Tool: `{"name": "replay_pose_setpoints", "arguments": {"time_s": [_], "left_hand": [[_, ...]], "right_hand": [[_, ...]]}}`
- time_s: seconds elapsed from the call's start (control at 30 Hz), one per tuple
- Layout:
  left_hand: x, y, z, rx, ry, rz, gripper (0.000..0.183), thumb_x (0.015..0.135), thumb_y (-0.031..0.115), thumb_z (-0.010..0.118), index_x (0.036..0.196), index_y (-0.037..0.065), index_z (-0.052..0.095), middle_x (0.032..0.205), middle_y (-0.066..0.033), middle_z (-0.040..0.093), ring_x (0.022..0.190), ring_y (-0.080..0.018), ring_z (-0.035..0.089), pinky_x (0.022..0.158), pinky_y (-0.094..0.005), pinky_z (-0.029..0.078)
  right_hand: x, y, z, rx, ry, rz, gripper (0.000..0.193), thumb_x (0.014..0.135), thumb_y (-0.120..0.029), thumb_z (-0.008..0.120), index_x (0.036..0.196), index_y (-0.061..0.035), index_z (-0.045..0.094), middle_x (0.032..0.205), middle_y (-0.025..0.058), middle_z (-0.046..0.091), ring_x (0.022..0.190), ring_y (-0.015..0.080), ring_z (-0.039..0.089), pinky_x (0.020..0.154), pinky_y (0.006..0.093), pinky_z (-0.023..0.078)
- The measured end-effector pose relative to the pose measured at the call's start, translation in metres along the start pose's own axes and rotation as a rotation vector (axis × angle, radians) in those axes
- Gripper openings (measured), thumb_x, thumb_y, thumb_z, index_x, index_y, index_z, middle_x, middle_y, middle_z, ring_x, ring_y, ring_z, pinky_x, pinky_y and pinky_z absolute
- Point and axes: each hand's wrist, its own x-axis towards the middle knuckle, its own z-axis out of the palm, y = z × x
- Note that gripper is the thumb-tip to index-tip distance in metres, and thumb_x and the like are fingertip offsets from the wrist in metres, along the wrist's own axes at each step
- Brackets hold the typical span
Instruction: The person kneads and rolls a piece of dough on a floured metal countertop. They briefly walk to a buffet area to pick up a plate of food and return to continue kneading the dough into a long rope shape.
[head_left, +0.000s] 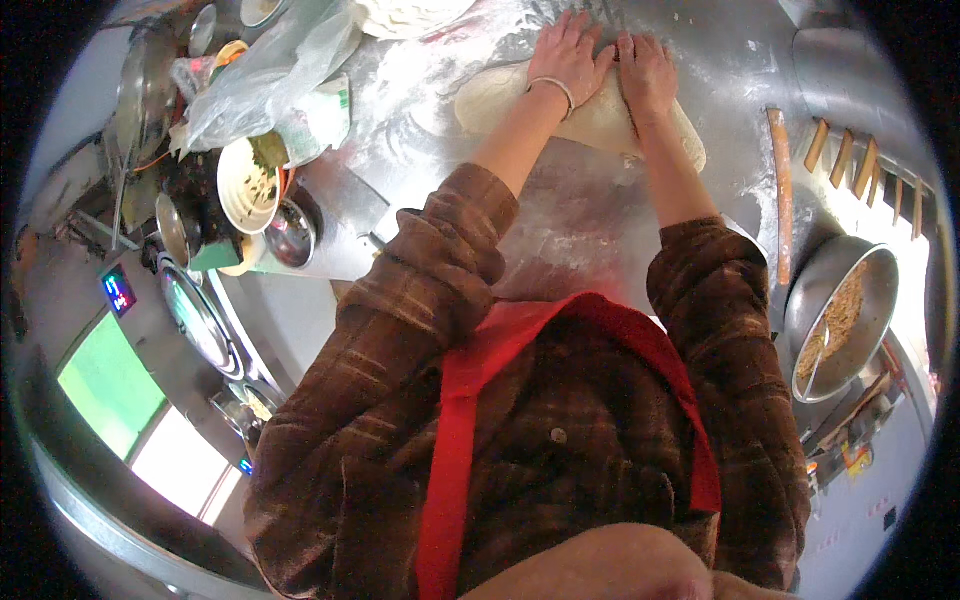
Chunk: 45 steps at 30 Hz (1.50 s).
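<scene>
- Dough [603, 125] lay beneath the palms, one long pale slab that ran out past the fingers on both sides, with its near edge on the wrist side of them
- Left hand [572, 58] rested on it with the fingers moderately wide, fairly straight and pointing away from the body, the thumb reaching across toward the other hand; it gripped nothing
- Right hand [648, 75] lay just beside, its fingers narrow and side by side, with nothing visibly pinched between them; how hard either hand pressed I could not tell
- Steel table [740, 130] spread around the fingers, and white flour [430, 85] dusted it to their left
- Wooden stick [780, 195] lay to the right of the right fingers, well apart and untouched
- Metal bowl [815, 285] with brown crumbly food [845, 310] inside stood further right, closer to the body than the fingers were
- Plastic bag [285, 90] and white bowl [228, 190] sat well to the left of the left fingers
- Step in hand, as I judged it, was pressing and shaping the slab by hand, and it looked well lengthened already
- Next move seemed to call for even weight through both palms, fingers kept flat, so that neither end thinned or slid away
</scene>
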Motion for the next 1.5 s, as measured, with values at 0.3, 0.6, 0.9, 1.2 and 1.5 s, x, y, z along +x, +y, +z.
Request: {"name": "replay_pose_setpoints", "arguments": {"time_s": [0.3, 0.6, 0.9, 1.2, 1.5], "left_hand": [[-0.074, 0.061, -0.075, -0.185, -0.243, -0.171, 0.027, 0.081, 0.024, 0.048, 0.099, 0.010, 0.060, 0.093, -0.0118, 0.063, 0.090, -0.0292, 0.059, 0.081, -0.0373, 0.043], [-0.176, 0.048, -0.013, -0.043, 0.148, 0.256, 0.049, 0.080, 0.020, 0.048, 0.126, 0.004, 0.042, 0.128, -0.0095, 0.047, 0.121, -0.0244, 0.041, 0.102, -0.0415, 0.024], [-0.073, 0.034, 0.005, 0.070, 0.036, 0.152, 0.047, 0.086, 0.025, 0.042, 0.131, 0.012, 0.037, 0.136, -0.0050, 0.038, 0.125, -0.0237, 0.036, 0.104, -0.0493, 0.019], [0.006, 0.004, 0.031, 0.158, 0.087, 0.058, 0.039, 0.088, 0.024, 0.038, 0.123, 0.010, 0.044, 0.125, -0.0106, 0.049, 0.117, -0.0278, 0.043, 0.097, -0.0439, 0.033], [-0.106, 0.027, -0.091, -0.136, -0.197, 0.025, 0.025, 0.086, 0.031, 0.045, 0.094, 0.015, 0.062, 0.103, -0.0064, 0.061, 0.094, -0.0253, 0.057, 0.083, -0.0388, 0.043]], "right_hand": [[-0.070, -0.045, -0.091, -0.065, -0.417, 0.182, 0.031, 0.085, -0.035, 0.049, 0.088, -0.0064, 0.062, 0.080, 0.0086, 0.065, 0.075, 0.0275, 0.061, 0.067, 0.0351, 0.045], [-0.188, -0.022, -0.043, -0.008, 0.081, -0.262, 0.028, 0.080, -0.018, 0.053, 0.107, -0.0097, 0.052, 0.115, 0.0063, 0.056, 0.103, 0.0253, 0.053, 0.089, 0.0424, 0.037], [-0.083, -0.001, -0.026, -0.071, 0.004, -0.178, 0.025, 0.084, -0.021, 0.049, 0.106, -0.0110, 0.056, 0.117, 0.0054, 0.055, 0.107, 0.0231, 0.052, 0.092, 0.0421, 0.035], [-0.019, -0.003, -0.023, -0.028, -0.045, -0.087, 0.038, 0.089, -0.034, 0.039, 0.116, -0.0126, 0.055, 0.114, 0.0054, 0.057, 0.108, 0.0241, 0.051, 0.095, 0.0356, 0.035], [-0.096, -0.049, -0.122, -0.069, -0.545, 0.027, 0.029, 0.083, -0.039, 0.054, 0.093, -0.0148, 0.065, 0.079, 0.0070, 0.065, 0.070, 0.0253, 0.062, 0.063, 0.0344, 0.046]]}}
